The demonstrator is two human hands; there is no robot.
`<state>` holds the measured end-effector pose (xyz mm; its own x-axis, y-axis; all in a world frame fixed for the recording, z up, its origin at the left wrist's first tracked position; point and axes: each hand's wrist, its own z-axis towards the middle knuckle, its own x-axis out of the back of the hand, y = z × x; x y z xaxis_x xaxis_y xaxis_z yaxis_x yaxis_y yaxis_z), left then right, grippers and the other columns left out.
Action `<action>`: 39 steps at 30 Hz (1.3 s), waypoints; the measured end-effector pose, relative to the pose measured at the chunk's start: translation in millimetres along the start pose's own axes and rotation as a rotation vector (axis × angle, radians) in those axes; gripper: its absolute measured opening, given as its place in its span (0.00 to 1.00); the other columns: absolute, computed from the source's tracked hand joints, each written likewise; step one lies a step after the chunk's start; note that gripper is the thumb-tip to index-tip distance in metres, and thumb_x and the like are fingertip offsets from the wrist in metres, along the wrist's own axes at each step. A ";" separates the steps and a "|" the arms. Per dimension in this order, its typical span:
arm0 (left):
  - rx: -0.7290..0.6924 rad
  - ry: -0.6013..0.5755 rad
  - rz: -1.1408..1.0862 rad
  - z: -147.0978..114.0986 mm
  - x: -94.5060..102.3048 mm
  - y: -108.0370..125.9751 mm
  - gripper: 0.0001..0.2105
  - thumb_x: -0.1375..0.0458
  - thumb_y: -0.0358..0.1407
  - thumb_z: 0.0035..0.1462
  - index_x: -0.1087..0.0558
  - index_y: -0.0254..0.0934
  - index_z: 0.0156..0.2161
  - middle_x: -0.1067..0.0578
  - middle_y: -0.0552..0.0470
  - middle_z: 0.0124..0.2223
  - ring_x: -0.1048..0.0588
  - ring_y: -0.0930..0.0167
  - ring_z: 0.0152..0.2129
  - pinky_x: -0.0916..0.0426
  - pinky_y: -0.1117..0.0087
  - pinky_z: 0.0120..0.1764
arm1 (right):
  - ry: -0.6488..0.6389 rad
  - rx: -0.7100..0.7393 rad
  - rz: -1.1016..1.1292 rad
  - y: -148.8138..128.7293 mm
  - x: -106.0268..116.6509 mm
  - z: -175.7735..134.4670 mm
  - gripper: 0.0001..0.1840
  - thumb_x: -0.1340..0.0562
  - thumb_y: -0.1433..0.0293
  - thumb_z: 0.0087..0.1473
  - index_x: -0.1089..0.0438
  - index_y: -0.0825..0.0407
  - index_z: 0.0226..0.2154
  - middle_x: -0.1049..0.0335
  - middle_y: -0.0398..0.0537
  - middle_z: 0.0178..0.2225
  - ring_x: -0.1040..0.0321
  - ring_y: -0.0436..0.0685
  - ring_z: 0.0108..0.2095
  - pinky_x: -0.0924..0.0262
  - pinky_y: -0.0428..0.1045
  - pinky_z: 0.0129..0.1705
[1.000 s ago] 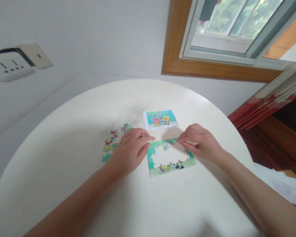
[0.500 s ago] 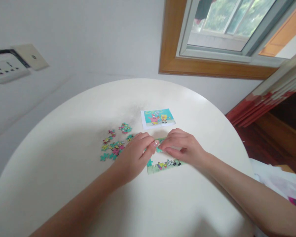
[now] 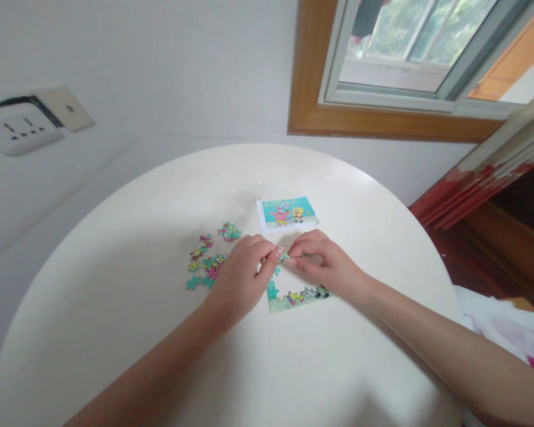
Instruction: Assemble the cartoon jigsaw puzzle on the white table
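Observation:
My left hand (image 3: 249, 270) and my right hand (image 3: 327, 261) meet fingertip to fingertip over the far side of a partly joined jigsaw puzzle (image 3: 289, 301). Pinched between them is a small green puzzle piece (image 3: 285, 257), mostly covered by the fingers. The puzzle's near edge and left side show joined pieces around bare white table; my hands hide much of its far and right sides. Left of my left hand lies a loose heap of puzzle pieces (image 3: 207, 273) in teal, yellow and pink, partly behind that hand.
A printed picture card (image 3: 289, 213) with cartoon figures lies beyond my hands on the round white table (image 3: 115, 267). A wall socket (image 3: 22, 130) is at the left. Behind the table stands a wood-framed window (image 3: 311, 115), with a red and white curtain (image 3: 454, 193) at the right.
My fingertips have drawn closer together on the green piece, lifting slightly, and more of the puzzle's left side shows. The view has shifted a little; the card and heap lie as before.

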<state>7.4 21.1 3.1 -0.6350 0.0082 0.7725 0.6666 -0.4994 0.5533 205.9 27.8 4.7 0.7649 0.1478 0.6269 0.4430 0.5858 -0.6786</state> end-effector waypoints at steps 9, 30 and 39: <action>-0.043 0.005 0.066 -1.7 8.4 -21.1 0.15 0.54 0.36 0.66 0.25 0.37 0.39 0.27 0.49 0.36 0.30 0.66 0.38 0.37 0.61 0.45 | 0.019 -0.001 -0.104 20.6 8.2 0.4 0.07 0.39 0.67 0.57 0.24 0.48 0.31 0.30 0.48 0.35 0.34 0.56 0.41 0.40 0.56 0.47; -0.127 -0.093 0.177 -7.5 2.5 -22.6 0.09 0.45 0.31 0.58 0.28 0.37 0.44 0.30 0.48 0.41 0.32 0.63 0.43 0.37 0.59 0.48 | -0.114 -0.010 -0.415 21.8 16.2 -3.1 0.07 0.41 0.68 0.58 0.26 0.48 0.33 0.36 0.52 0.45 0.44 0.63 0.49 0.47 0.60 0.50; -0.132 -0.095 0.188 -7.7 3.0 -23.1 0.10 0.47 0.28 0.57 0.28 0.37 0.44 0.30 0.47 0.41 0.33 0.63 0.43 0.36 0.59 0.48 | -0.099 -0.014 -0.444 25.7 19.7 -3.6 0.06 0.41 0.71 0.56 0.27 0.48 0.33 0.35 0.51 0.45 0.44 0.63 0.49 0.47 0.60 0.49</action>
<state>-13.0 26.0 -9.8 -0.4610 -0.0172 0.8872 0.7089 -0.6086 0.3565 234.1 42.9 -1.8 0.4512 -0.0392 0.8916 0.7245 0.5993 -0.3403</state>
